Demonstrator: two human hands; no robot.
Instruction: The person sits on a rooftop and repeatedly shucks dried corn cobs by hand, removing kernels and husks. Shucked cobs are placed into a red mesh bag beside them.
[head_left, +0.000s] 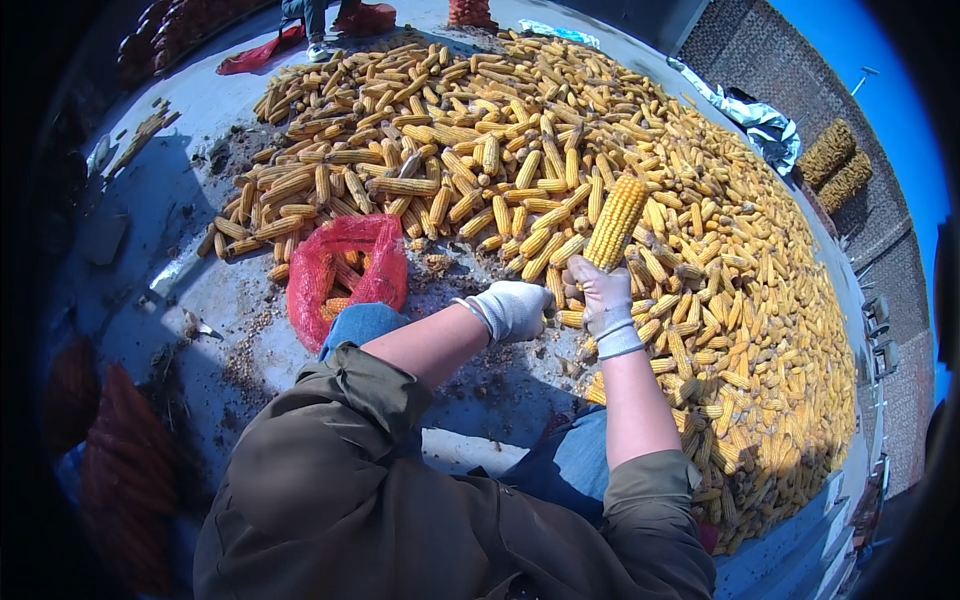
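My right hand (602, 296), in a pale knitted glove, grips the lower end of a yellow ear of corn (618, 223), which points up and away from me. Close by on the left is my left hand (519, 311), also gloved, with its fingers curled at the near edge of the corn pile. A bit of yellow shows at its fingertips, but what it holds, if anything, is hidden. Beside my left knee a red mesh bag (386, 281) stands with its mouth spread and several ears inside. The large pile of husked corn ears (480, 150) lies in front and to the right.
Loose kernels and debris (247, 337) are scattered over the concrete floor (202, 292). Filled red mesh bags (124, 465) stand at the lower left. Beyond the pile, another person's legs (315, 22) show near a red bag (367, 19). Crumpled sheeting (757, 120) lies at the far right.
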